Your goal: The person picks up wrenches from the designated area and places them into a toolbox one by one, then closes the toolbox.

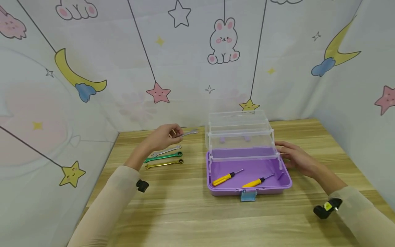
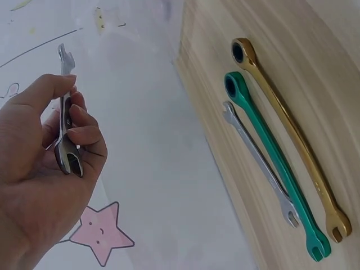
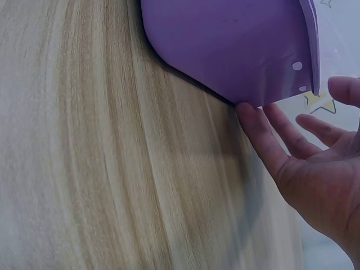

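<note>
Left of the frame's centre, three wrenches (image 1: 163, 157) are laid below the left hand (image 1: 163, 138), by whose curled fingers a silver wrench (image 1: 189, 132) is clamped. Right of centre, a purple toolbox (image 1: 223, 192) is touched by the right hand (image 1: 299, 159), fingers apart.

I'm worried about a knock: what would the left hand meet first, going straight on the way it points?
Likely the clear upper part of the box, touched first by the wrench that the left hand holds. Depth is unclear, so it might pass behind instead.
</note>
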Available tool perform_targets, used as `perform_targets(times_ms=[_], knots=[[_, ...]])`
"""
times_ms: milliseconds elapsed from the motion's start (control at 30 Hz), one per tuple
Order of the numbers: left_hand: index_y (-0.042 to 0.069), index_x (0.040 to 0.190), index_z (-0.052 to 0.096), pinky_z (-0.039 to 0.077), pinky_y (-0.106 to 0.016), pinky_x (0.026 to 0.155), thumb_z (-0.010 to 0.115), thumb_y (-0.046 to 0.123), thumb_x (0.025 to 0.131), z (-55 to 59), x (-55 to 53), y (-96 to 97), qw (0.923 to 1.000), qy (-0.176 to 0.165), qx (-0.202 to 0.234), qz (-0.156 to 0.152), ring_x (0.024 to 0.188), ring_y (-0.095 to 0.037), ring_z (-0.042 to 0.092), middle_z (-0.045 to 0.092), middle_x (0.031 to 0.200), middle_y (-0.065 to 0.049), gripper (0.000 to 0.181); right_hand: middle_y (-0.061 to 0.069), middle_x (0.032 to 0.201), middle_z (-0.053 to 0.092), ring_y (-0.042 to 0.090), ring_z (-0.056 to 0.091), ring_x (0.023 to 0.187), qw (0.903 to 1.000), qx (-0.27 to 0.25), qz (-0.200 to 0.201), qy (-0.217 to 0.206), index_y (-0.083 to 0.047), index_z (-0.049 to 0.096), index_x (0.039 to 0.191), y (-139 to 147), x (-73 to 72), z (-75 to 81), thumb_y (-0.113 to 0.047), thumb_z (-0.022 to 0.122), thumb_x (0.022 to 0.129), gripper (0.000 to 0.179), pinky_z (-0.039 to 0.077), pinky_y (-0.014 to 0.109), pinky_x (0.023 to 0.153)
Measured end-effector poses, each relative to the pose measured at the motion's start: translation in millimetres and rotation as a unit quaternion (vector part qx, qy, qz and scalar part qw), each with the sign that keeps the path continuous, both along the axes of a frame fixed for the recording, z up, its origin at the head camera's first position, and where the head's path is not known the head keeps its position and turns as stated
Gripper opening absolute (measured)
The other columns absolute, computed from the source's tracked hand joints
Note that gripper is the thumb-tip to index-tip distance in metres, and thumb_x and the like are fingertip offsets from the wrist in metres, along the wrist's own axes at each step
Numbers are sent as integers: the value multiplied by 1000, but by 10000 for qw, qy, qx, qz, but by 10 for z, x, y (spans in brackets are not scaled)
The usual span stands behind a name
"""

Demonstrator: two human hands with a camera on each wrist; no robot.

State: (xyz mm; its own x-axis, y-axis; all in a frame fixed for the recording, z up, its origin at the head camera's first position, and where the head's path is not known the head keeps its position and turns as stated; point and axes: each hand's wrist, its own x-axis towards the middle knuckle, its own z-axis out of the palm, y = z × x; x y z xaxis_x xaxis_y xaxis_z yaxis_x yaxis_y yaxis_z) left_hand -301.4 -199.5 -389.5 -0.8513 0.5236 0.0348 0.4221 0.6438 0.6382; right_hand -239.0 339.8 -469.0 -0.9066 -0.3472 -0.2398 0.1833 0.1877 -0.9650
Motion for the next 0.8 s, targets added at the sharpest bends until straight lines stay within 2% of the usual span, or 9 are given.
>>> perform_targets(times_ms=[233,600,800], knots=[[8,110,67,51,-36,77,71,17,103,133,70,266,9993,-48,183,-321,89,-21,58,65,96,-5,12,-7,129,64,11,67,115,10000,-14,52,2,2,22,165,25,5,-10,-26,54,112,68,60,42,92],[8,106,67,52,-32,76,73,14,101,139,102,741,9969,70,307,-716,86,-19,58,63,93,-3,9,-8,128,66,10,67,116,9998,-78,156,49,4,19,165,40,13,-11,-22,53,113,68,60,43,93],[9,106,68,52,-29,77,74,17,100,153,135,984,9948,284,113,-975,85,-16,58,64,93,-1,11,-7,127,67,11,67,115,9999,-80,146,26,4,17,166,50,18,-3,-22,53,113,69,60,43,92]])
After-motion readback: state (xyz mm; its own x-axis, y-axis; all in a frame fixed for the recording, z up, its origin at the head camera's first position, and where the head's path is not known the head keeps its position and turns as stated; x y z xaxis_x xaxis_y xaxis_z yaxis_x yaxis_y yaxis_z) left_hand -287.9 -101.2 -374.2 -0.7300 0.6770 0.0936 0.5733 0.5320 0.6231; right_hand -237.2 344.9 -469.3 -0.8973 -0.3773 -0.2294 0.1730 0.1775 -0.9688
